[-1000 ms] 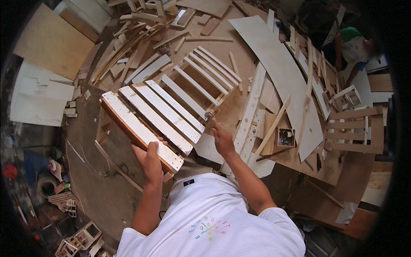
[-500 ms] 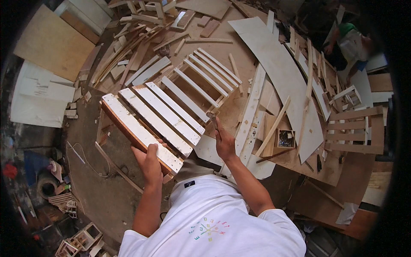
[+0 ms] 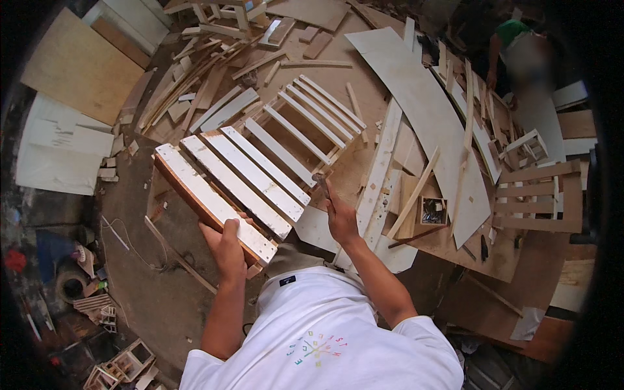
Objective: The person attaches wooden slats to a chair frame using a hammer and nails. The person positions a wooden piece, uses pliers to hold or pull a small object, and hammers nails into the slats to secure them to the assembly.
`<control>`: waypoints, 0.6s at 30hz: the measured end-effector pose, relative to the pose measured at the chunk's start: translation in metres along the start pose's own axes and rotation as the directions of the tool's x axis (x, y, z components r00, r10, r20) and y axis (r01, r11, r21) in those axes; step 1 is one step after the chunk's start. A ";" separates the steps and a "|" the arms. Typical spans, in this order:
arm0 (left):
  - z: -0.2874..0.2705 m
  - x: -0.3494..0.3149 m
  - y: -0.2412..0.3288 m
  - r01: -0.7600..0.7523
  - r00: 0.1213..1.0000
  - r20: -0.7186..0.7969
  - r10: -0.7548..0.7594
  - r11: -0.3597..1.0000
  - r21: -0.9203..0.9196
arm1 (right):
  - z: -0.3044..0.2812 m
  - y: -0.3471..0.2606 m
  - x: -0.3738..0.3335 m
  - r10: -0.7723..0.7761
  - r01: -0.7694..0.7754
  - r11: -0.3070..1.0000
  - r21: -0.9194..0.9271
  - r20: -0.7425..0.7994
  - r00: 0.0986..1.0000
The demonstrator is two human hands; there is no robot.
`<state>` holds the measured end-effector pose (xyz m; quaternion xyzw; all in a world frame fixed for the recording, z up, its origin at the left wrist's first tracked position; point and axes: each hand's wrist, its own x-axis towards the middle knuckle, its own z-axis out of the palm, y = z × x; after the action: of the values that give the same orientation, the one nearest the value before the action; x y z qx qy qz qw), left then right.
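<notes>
A slatted wooden frame (image 3: 237,166) with white-faced slats lies tilted in front of me, its slats running from upper left to lower right. My left hand (image 3: 227,250) is closed around its nearest slat, close to the right end, with the thumb on top and the other fingers mostly hidden underneath. My right hand (image 3: 341,218) is wrapped around the handle of a hammer (image 3: 320,178). The hammer's head is beside the right end of a middle slat; whether it touches cannot be made out. Small dark marks, like nail heads, dot the slat ends.
The brown worktable (image 3: 312,49) carries scattered wood strips and a long white panel (image 3: 422,117). A small box (image 3: 433,210) of nails sits to the right, near a slatted piece (image 3: 539,197). A person (image 3: 523,58) stands at the far right. Offcuts litter the floor at left.
My hands, the hammer and the frame have hardly moved. The person at the far right has shifted and stands more upright.
</notes>
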<state>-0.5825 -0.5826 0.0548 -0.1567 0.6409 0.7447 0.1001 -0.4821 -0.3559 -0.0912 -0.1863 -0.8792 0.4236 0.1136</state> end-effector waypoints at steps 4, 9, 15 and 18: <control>0.003 0.001 0.000 0.009 1.000 0.013 -0.009 1.000 -0.001 | 0.016 0.018 0.010 -0.054 0.055 0.998 0.008 -0.050 0.997; 0.005 -0.001 -0.001 -0.027 0.999 -0.036 0.027 1.000 -0.003 | 0.003 0.009 0.003 -0.063 0.065 0.997 0.035 -0.031 0.998; 0.007 -0.004 0.005 0.015 0.998 -0.062 -0.013 0.999 0.031 | 0.013 -0.003 0.042 0.175 -0.175 0.983 0.060 0.009 0.985; 0.005 -0.002 0.002 0.025 0.998 -0.063 -0.024 1.000 0.017 | 0.037 -0.008 0.090 0.041 -0.028 0.995 0.093 -0.142 0.989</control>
<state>-0.5820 -0.5778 0.0585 -0.1872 0.6483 0.7324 0.0904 -0.5787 -0.3477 -0.1039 -0.2259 -0.8453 0.4505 0.1775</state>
